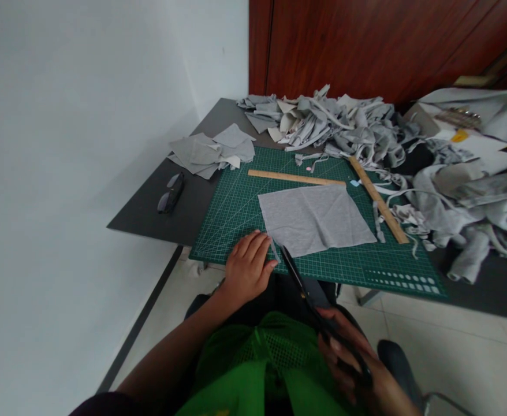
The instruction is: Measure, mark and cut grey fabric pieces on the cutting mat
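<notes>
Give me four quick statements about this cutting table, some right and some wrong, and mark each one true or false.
1. The right hand holds black scissors. True.
2. The grey fabric square lies on a green cutting mat. True.
3. The glasses sit on the mat. False: they lie on the dark table, left of it.
4. Only one wooden ruler is out. False: a second ruler lies at the mat's right.

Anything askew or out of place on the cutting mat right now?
The grey fabric square lies skewed to the cutting mat grid, its near corner at the scissors. One wooden ruler lies diagonally, half among scraps. Sunglasses sit off the mat.
</notes>
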A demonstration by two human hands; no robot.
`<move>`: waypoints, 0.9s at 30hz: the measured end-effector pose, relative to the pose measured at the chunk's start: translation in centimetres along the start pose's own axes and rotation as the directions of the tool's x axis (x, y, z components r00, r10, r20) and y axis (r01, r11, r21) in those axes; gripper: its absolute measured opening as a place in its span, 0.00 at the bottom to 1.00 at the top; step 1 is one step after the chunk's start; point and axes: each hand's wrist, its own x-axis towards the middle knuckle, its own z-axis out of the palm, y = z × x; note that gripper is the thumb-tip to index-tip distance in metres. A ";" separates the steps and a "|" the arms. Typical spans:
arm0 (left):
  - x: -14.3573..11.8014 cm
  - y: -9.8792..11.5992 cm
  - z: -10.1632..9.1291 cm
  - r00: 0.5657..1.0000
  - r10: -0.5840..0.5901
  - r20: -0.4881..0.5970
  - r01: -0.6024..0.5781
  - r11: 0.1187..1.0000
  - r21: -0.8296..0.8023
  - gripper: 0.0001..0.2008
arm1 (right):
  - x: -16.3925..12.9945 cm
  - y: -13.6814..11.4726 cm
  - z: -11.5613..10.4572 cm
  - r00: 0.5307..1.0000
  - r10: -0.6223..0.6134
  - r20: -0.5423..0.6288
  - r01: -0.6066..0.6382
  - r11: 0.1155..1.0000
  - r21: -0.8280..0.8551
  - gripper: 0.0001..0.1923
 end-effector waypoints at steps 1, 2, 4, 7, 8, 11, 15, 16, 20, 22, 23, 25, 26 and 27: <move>0.2 0.2 0.0 0.999 -0.011 0.031 0.010 1.000 0.028 0.27 | -0.4 0.0 -0.9 1.000 -0.013 0.003 0.013 1.000 0.005 0.32; 0.4 0.3 0.0 0.998 -0.013 0.066 0.010 0.999 0.050 0.31 | -0.6 -0.2 -1.8 0.999 -0.033 0.010 0.033 0.999 0.009 0.33; 0.7 0.6 -0.1 0.990 -0.001 0.138 -0.008 0.998 0.066 0.38 | -0.3 -1.2 -3.1 0.995 -0.098 0.034 0.097 0.995 0.033 0.33; 0.9 0.7 -0.1 0.977 0.021 0.212 -0.039 0.996 0.079 0.48 | 1.7 -4.2 -3.8 0.984 -0.177 -0.036 0.180 0.973 0.143 0.28; 0.9 0.6 -0.1 0.974 0.028 0.224 -0.050 0.994 0.093 0.51 | 2.6 -5.5 -3.8 0.981 -0.183 -0.065 0.191 0.966 0.176 0.25; 0.6 0.5 0.0 0.964 0.067 0.257 -0.104 0.985 0.136 0.52 | 4.9 -8.6 -3.7 0.965 -0.228 -0.127 0.253 0.938 0.237 0.23; 0.0 1.1 0.3 0.949 0.139 0.283 -0.183 0.974 0.135 0.40 | 5.5 -9.7 -4.9 0.950 -0.243 -0.198 0.289 0.923 0.254 0.22; -0.2 1.4 0.4 0.945 0.159 0.285 -0.202 0.971 0.128 0.36 | 5.2 -9.5 -5.3 0.944 -0.248 -0.220 0.300 0.920 0.251 0.22; -0.3 2.7 1.0 0.954 0.196 0.226 -0.215 0.975 0.062 0.22 | 3.6 -8.3 -6.9 0.920 -0.264 -0.291 0.336 0.912 0.237 0.20; -0.1 3.0 1.2 0.967 0.185 0.172 -0.191 0.981 0.020 0.16 | 2.9 -7.5 -7.4 0.918 -0.269 -0.292 0.341 0.911 0.233 0.20; 0.1 3.0 1.2 0.971 0.178 0.158 -0.180 0.984 0.001 0.14 | 2.5 -7.1 -7.6 0.918 -0.275 -0.284 0.344 0.911 0.227 0.20; 0.5 2.9 1.2 0.976 0.162 0.145 -0.158 0.987 -0.032 0.11 | 1.7 -5.8 -8.0 0.923 -0.289 -0.254 0.341 0.920 0.193 0.20; 0.6 2.8 1.1 0.978 0.154 0.144 -0.148 0.988 -0.049 0.11 | 1.2 -5.1 -8.2 0.930 -0.288 -0.228 0.329 0.930 0.165 0.22; 0.8 2.7 1.1 0.979 0.147 0.143 -0.139 0.988 -0.065 0.10 | 0.6 -4.2 -8.4 0.939 -0.278 -0.201 0.307 0.943 0.131 0.24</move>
